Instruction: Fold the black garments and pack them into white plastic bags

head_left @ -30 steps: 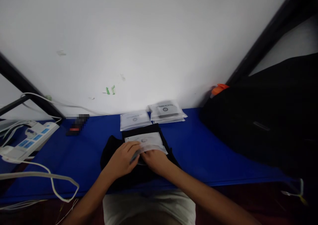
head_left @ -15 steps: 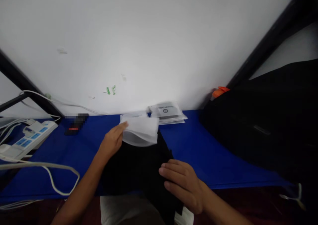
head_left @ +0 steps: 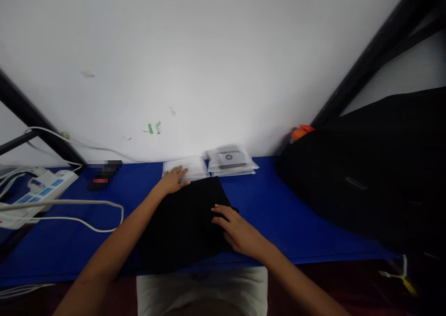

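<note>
My left hand [head_left: 174, 179] lies with its fingers spread on a pile of white translucent pouches [head_left: 193, 166] at the back of the blue surface. Below it a black cloth [head_left: 188, 223], dark and low in detail, is spread out before me. On the cloth's right part rests my right hand [head_left: 235, 227], its fingers apart and slightly bent, gripping nothing. Right of the left hand's pile is a stack of frosted pouches [head_left: 232, 158] with dark printed lettering and a round logo; the top one has something dark inside.
A white power strip [head_left: 42, 197] with blue sockets and looping white cables [head_left: 87, 202] lies at left. Near it is a dark, partly pixelated object [head_left: 106, 174]. A large black bag [head_left: 348, 181] fills the right side, beside an orange item [head_left: 302, 131]. A white wall [head_left: 223, 65] rises behind.
My left hand has put the white pouch down on the back pile and let it go. My right hand has moved up and left, and the cloth's front part now lies on the blue surface.
</note>
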{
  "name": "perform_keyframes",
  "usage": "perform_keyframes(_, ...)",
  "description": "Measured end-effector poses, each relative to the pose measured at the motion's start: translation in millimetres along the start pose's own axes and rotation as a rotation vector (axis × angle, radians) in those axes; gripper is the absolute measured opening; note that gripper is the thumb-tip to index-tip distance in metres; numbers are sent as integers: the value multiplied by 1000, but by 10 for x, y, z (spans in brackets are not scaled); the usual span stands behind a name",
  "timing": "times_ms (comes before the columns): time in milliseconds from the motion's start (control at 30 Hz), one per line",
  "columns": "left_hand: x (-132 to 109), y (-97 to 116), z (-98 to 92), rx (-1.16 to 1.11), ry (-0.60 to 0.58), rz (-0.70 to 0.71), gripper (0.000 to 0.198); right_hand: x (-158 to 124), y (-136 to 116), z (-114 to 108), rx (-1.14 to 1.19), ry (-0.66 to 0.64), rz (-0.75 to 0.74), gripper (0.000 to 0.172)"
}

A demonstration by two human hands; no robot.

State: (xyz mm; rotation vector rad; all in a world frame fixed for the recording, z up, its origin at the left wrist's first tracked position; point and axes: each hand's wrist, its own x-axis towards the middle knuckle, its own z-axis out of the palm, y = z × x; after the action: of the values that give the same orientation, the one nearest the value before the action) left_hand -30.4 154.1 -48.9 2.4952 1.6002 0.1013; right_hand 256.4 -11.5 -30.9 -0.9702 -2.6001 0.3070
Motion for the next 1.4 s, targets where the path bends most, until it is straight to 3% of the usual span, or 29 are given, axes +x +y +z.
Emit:
perform_keyframes(200,197,42,31,-13,-42,36,61,-6,-86,70,44,-88,76,63)
perform_keyframes(400,183,218,-125,-87,43,77,61,6,-112,46,-11,-115,75,64)
perform_keyframes(533,-202,634,-218,-202,89,221,67,70,-64,-52,-23,-31,-34,58)
perform_keyframes(633,-629,952,-224,-550,6,538,102,131,-23,-66,-8,94,-162,53)
perform_keyframes(733,-975,1117,-197,-654,-19,485,109,153,13,-6,37,118,-166,63)
perform_keyframes(867,-1167,1038,-151,-681,65,306,76,124,62,64,44,30,-37,88)
perform_keyframes(933,-1187,927,-129,-703,122,234,69,118,95,55,35,35,-11,84)
perform_keyframes(1067,-1188,762,-87,-735,183,85,66,148,161,-13,27,78,-67,58)
perform_keyframes(1200,-1191,766,-65,-596,236,65,59,187,142,-76,-60,127,-92,61)
perform_keyframes(1300,-1203,802,-91,-397,297,82,63,198,54,-134,-121,36,-143,75)
perform_keyframes(1400,-1225,828,-122,-213,315,213,57,195,-45,-193,-136,-92,-178,72)
